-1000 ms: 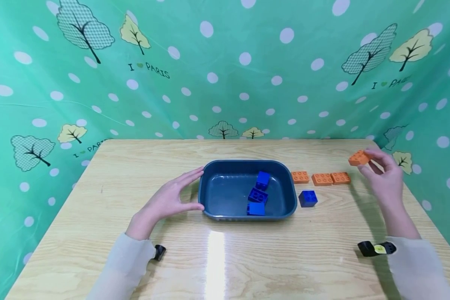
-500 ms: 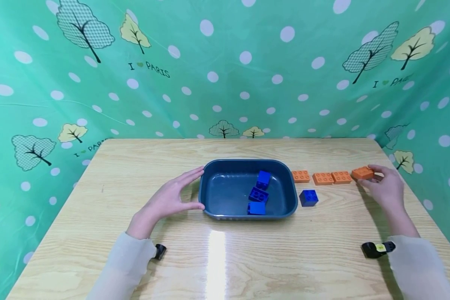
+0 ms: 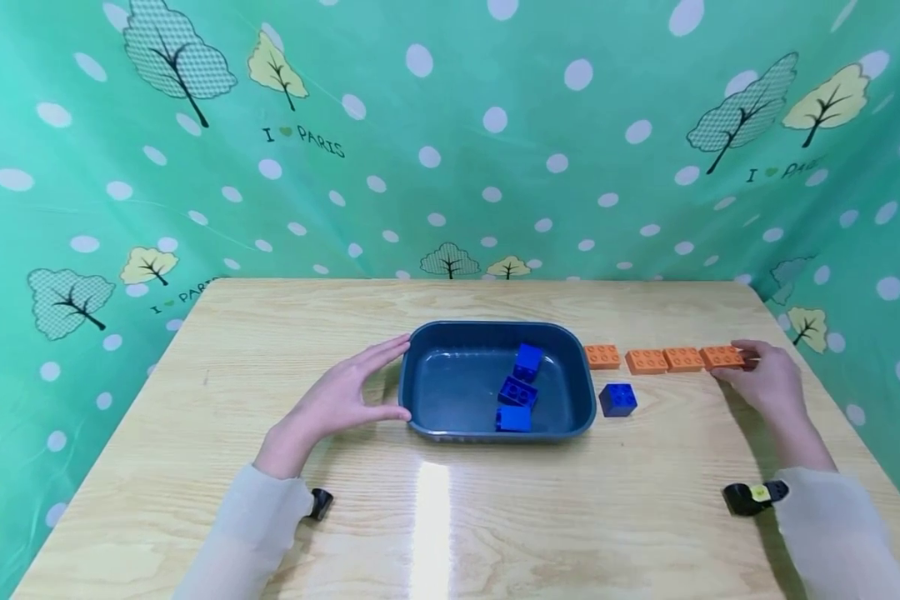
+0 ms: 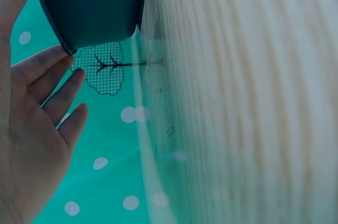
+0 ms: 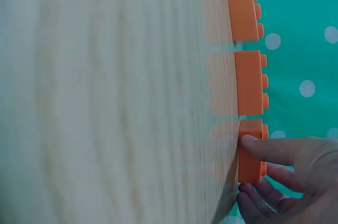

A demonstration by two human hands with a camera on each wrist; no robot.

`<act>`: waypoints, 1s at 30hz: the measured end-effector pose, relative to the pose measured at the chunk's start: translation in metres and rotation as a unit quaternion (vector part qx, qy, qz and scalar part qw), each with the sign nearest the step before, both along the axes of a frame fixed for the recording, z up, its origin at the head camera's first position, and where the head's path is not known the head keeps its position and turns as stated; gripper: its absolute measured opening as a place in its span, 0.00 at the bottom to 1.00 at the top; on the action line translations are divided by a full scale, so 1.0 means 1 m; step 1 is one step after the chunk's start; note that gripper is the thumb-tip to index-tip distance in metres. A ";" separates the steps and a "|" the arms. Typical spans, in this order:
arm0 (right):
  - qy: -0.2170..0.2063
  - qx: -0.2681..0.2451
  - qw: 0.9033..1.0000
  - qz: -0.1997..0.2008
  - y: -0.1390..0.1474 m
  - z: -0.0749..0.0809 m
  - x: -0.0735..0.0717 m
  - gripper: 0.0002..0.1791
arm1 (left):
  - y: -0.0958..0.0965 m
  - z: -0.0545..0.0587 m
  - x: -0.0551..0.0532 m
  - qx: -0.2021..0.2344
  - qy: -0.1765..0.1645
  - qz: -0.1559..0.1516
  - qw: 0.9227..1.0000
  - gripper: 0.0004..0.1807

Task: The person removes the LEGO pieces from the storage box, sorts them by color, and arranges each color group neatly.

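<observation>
My right hand [image 3: 768, 377] pinches an orange toy brick [image 3: 721, 357] at the right end of a row of orange bricks. In the right wrist view, the thumb of this hand [image 5: 288, 174] lies on the brick's near side, and the brick [image 5: 249, 123] sits on the table, studs up. Two more orange bricks [image 3: 647, 361] stand just left of it, and another orange brick [image 3: 602, 357] is by the bin. At the dark blue bin [image 3: 450, 436], my left hand [image 3: 337, 396] touches the left rim with thumb and fingertips, fingers extended.
Inside the bin, toward its right, lie three blue bricks [image 3: 518, 392]. A single blue brick [image 3: 618, 400] stands on the wooden table [image 3: 540, 517] right of the bin. A green dotted curtain [image 3: 450, 167] hangs behind the table and at both sides.
My right hand has lowered the orange brick from the air to the table and moved it left, close to the row's end. The left hand and bin have stayed in place.
</observation>
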State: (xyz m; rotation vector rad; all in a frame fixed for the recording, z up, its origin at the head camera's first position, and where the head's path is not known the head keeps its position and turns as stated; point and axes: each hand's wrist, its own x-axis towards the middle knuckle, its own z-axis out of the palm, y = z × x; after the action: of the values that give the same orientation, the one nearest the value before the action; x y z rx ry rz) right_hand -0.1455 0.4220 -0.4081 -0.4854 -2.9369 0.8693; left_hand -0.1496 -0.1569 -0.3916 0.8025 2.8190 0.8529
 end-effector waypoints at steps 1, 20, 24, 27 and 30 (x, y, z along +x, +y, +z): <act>-0.001 -0.001 1.000 -0.003 0.001 -0.001 0.000 0.34 | 0.000 0.000 0.000 -0.001 -0.001 -0.001 1.000 0.53; 0.001 -0.056 0.998 -0.033 0.006 0.002 0.007 0.32 | 0.001 0.001 0.002 0.005 -0.002 0.002 1.000 0.53; -0.002 -0.059 0.998 -0.031 0.008 0.006 0.010 0.34 | 0.001 0.001 0.001 0.006 -0.003 0.002 1.000 0.53; 0.000 -0.059 0.998 -0.031 0.008 0.010 0.011 0.34 | 0.001 0.001 0.001 0.006 -0.003 0.003 1.000 0.53; 0.009 -0.061 0.998 -0.034 0.007 0.013 0.012 0.34 | 0.001 0.001 0.001 0.005 -0.004 0.003 1.000 0.53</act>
State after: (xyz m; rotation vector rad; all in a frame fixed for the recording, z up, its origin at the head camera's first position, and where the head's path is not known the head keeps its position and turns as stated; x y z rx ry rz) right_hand -0.1332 0.4288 -0.3955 -0.5763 -2.8461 1.0425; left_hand -0.1483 -0.1559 -0.3906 0.7902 2.8144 0.8704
